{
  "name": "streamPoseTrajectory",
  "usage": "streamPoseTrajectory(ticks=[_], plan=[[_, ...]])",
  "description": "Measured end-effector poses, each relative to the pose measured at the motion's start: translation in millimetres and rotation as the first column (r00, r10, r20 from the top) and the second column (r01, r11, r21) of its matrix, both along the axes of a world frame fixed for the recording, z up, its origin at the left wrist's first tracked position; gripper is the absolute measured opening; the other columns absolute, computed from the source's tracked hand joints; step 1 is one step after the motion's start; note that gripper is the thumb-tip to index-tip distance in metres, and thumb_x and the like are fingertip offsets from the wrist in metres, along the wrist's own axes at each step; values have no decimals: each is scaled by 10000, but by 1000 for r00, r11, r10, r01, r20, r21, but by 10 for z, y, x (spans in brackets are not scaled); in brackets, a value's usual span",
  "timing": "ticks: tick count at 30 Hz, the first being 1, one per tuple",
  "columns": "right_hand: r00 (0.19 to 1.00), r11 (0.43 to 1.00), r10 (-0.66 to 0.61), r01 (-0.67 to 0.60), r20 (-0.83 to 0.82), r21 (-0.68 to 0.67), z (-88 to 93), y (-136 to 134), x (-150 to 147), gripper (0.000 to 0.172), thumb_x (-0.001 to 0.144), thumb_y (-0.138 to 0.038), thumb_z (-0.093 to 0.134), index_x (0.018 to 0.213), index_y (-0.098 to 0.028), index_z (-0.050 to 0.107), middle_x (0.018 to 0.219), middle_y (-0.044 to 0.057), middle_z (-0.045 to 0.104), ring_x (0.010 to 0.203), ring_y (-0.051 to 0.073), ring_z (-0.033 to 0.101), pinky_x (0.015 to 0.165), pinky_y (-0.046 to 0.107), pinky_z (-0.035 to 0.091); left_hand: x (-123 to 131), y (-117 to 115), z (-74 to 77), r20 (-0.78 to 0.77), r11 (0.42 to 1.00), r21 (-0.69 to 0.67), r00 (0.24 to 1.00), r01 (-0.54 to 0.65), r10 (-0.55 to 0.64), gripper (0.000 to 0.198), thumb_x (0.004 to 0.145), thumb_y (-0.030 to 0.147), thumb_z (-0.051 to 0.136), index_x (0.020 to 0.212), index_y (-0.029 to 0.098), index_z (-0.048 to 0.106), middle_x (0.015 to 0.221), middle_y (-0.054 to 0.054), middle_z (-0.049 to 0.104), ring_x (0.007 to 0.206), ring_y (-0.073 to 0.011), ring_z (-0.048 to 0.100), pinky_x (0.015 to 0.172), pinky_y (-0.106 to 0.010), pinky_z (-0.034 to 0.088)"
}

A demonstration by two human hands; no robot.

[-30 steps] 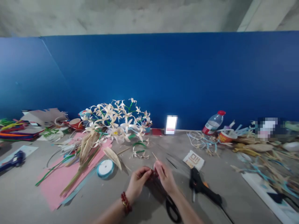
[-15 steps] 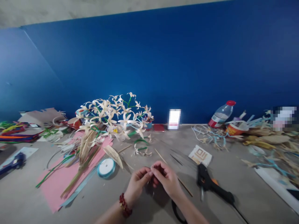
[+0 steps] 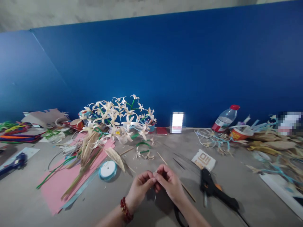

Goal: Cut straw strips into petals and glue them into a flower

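Low over the grey table, my left hand (image 3: 140, 187) and my right hand (image 3: 168, 183) meet fingertip to fingertip. Both are closed in a pinch; whatever lies between the fingers is too small and hidden to name. A thin pale bit shows just under the fingertips. Behind my right hand lies a thin wooden stick (image 3: 188, 191). Partly covered by my right forearm is a black loop-shaped handle (image 3: 179, 216). To the right rests a black glue gun (image 3: 218, 193), and to the left a spool of light blue ribbon (image 3: 108, 170).
White husk-like flowers (image 3: 129, 119) on green stems stand at the back. Pink paper (image 3: 53, 192) with dried husks lies left. A glue gun with blue body (image 3: 17, 161) is far left. A plastic bottle (image 3: 226, 119), an orange cup (image 3: 239, 133) and husk strips fill the right.
The view has shifted slightly, so everything sits a little lower and to the right. My hands stay pinched together in nearly the same pose.
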State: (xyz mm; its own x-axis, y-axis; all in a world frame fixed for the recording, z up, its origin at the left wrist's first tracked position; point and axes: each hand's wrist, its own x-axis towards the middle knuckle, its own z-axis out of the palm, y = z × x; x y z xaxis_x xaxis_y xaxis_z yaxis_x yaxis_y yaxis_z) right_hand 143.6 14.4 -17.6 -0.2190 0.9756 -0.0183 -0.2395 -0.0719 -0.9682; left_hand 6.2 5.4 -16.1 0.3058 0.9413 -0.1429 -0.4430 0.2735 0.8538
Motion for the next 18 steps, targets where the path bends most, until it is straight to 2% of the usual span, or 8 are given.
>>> streamPoseTrajectory(ticks=[5,8,12,18], plan=[[999,999,-16,15,37,42,-17,29,33,331,798,-477,695,761,-191,532,510,-80,516,428,83,520,456,200,436,-13,17,-11,-12,1000,-19,1000,-12,12,325,676,397,811,727,111,666,632,-49,716,543,-123,624,588,-233,476],[998,998,22,-25,52,62,0,46,52,306,822,-472,669,810,-184,567,541,-68,543,441,87,535,469,205,434,-24,18,9,-28,1000,-13,1000,-13,12,324,687,399,802,717,109,660,620,-52,714,517,-115,614,564,-221,458],[996,994,86,-89,36,65,36,48,64,321,835,-487,641,756,-196,531,493,-78,512,415,100,532,465,219,437,-24,6,21,-12,1000,-23,1000,12,-12,337,701,412,787,678,124,614,608,-52,710,494,-111,605,547,-218,445],[982,992,-28,4,187,126,13,31,83,325,816,-470,659,711,-197,518,518,-66,517,441,95,507,473,212,409,-20,1,49,-48,999,-30,999,18,-20,370,656,431,813,661,128,602,597,-47,704,491,-119,610,529,-221,447]])
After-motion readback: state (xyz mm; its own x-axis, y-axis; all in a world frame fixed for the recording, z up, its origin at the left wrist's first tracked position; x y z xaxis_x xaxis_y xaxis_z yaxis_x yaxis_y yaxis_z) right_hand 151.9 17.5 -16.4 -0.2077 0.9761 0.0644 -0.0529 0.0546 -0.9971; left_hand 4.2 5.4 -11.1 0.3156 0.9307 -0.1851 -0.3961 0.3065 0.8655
